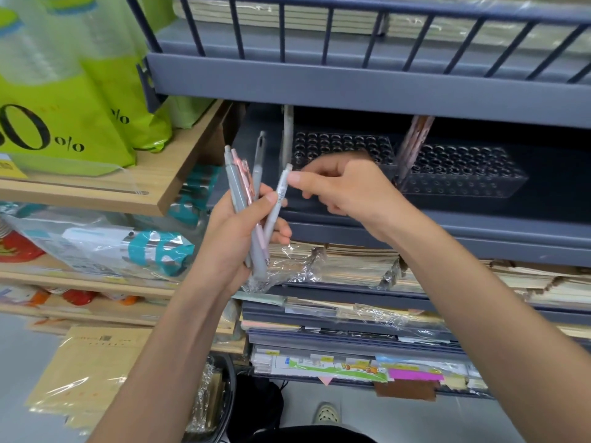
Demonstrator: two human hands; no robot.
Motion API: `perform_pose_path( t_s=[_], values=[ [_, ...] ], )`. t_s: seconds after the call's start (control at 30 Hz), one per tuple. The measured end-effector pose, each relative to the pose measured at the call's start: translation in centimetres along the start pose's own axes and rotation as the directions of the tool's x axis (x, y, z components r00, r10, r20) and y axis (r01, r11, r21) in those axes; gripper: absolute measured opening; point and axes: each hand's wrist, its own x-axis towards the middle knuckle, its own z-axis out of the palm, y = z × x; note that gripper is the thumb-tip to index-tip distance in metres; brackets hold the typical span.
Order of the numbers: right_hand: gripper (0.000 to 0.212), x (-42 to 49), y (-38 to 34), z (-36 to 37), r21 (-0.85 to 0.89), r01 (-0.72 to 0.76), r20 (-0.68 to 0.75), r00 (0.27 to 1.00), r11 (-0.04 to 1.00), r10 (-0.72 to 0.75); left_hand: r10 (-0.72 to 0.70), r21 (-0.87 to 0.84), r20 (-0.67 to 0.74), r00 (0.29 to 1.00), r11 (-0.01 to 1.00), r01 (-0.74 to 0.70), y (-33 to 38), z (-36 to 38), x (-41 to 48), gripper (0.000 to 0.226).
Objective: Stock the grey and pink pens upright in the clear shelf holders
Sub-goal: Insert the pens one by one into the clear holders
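The left hand (pixel 230 231) gripped the near-upright pen bundle (pixel 238 180); the right hand (pixel 348 187), nearer the holders (pixel 460 171) behind, pinched the top of one grey pen (pixel 277 201).

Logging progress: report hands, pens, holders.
Left hand grips pen bundle. Right hand pinches one grey pen by its top. Clear holders mostly unfilled, nothing blocking.
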Motion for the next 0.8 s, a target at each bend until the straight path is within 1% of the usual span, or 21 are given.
perform_pose_path(
  t_s=[0.13, 0.27, 0.3, 0.33, 0.4, 0.43, 0.5, 0.53, 0.6, 0.67, 0.7, 0.73, 0.77, 0.8],
  values=[
    [0.017, -0.7, 0.8, -1.3, 0.161, -0.037, -0.047, 0.998, 0.986, 0.045, -0.001, 0.002, 0.068, 0.998, 1.000, 0.001, -0.5, 1.5, 0.2, 0.007],
    [0.007, -1.3, 1.6, -2.6, 0.232, -0.046, -0.094, 0.993, 0.972, 0.069, -0.016, 0.006, 0.109, 0.994, 1.000, 0.015, -1.1, 3.3, 0.5, 0.015],
    [0.004, -1.4, 1.8, -3.0, 0.271, -0.024, -0.125, 0.990, 0.962, 0.060, -0.026, 0.000, 0.114, 0.993, 1.000, 0.027, -1.2, 3.7, 0.5, 0.015],
    [0.003, -1.4, 1.8, -3.4, 0.322, 0.015, -0.185, 0.982, 0.946, 0.048, -0.036, -0.001, 0.117, 0.992, 0.999, 0.036, -1.4, 4.0, 0.6, 0.014],
    [0.010, -1.2, 1.9, -4.4, 0.433, 0.110, -0.349, 0.936, 0.894, 0.054, -0.052, 0.014, 0.125, 0.991, 0.999, 0.051, -1.6, 4.5, 0.6, 0.012],
    [0.012, -1.1, 1.8, -4.9, 0.488, 0.155, -0.402, 0.914, 0.859, 0.064, -0.054, 0.027, 0.132, 0.990, 0.998, 0.051, -1.7, 4.7, 0.6, 0.013],
    [0.013, -1.0, 1.8, -5.3, 0.548, 0.194, -0.422, 0.904, 0.813, 0.068, -0.039, 0.055, 0.134, 0.990, 0.998, 0.032, -1.9, 4.9, 0.7, 0.013],
    [0.011, -1.0, 1.9, -5.1, 0.539, 0.176, -0.397, 0.915, 0.824, 0.064, -0.028, 0.060, 0.127, 0.991, 0.998, 0.020, -1.9, 5.0, 0.7, 0.011],
    [0.004, -1.2, 2.0, -4.4, 0.418, 0.092, -0.303, 0.952, 0.904, 0.044, -0.006, 0.050, 0.100, 0.995, 0.999, 0.001, -1.9, 5.1, 0.9, 0.007],
    [0.001, -1.2, 2.0, -3.8, 0.328, 0.058, -0.216, 0.976, 0.943, 0.014, 0.007, 0.054, 0.073, 0.997, 0.998, -0.011, -1.8, 4.9, 1.1, 0.007],
    [0.001, -1.0, 1.9, -3.7, 0.335, 0.081, -0.215, 0.977, 0.939, -0.008, 0.008, 0.064, 0.058, 0.998, 0.998, -0.012, -1.8, 4.7, 1.2, 0.008],
    [0.002, -0.7, 1.8, -3.8, 0.351, 0.131, -0.247, 0.968, 0.927, -0.044, 0.006, 0.069, 0.036, 0.999, 0.998, -0.008, -1.7, 4.5, 1.2, 0.010],
    [0.004, -0.3, 1.7, -3.9, 0.342, 0.202, -0.303, 0.948, 0.918, -0.095, 0.002, 0.065, 0.006, 1.000, 0.998, -0.002, -1.7, 4.1, 1.2, 0.014],
    [0.007, 0.2, 1.6, -4.0, 0.296, 0.272, -0.370, 0.916, 0.916, -0.153, -0.004, 0.051, -0.025, 1.000, 0.999, 0.006, -1.6, 3.7, 1.2, 0.016]
  ],
)
